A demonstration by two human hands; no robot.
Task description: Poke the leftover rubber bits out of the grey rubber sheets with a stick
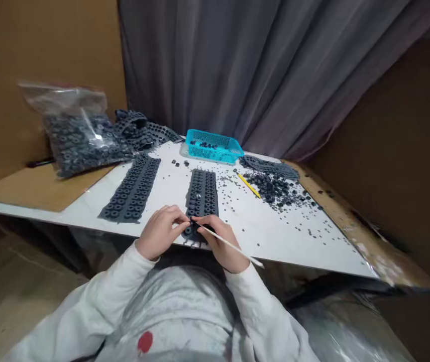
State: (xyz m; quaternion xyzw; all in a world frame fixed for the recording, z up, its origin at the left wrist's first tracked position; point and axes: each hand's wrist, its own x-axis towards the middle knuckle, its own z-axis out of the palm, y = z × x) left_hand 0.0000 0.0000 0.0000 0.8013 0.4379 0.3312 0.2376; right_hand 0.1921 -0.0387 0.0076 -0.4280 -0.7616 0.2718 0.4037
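The left hand point(159, 233) is pinching the near end of a dark grey moulded rubber strip point(202, 201), its fingers curled shut against the strip's edge. The right hand point(220, 244) is closing firmly around a thin white stick point(233, 245), whose tip seems to be pressing into the same end of the strip, though the fingers are hiding the exact contact. The strip is lying lengthwise at the near edge of a white tabletop point(275, 236), between the two hands. A second rubber strip point(130, 188) is lying flat just to its left. Farther off, a turquoise plastic basket point(214, 146) is sitting near the far edge, loose dark rings point(271, 188) are heaping up on the right beside a yellow pencil point(248, 185), and a clear plastic bag point(79, 136) packed with dark rings is resting on brown cardboard point(37, 188) on the left.
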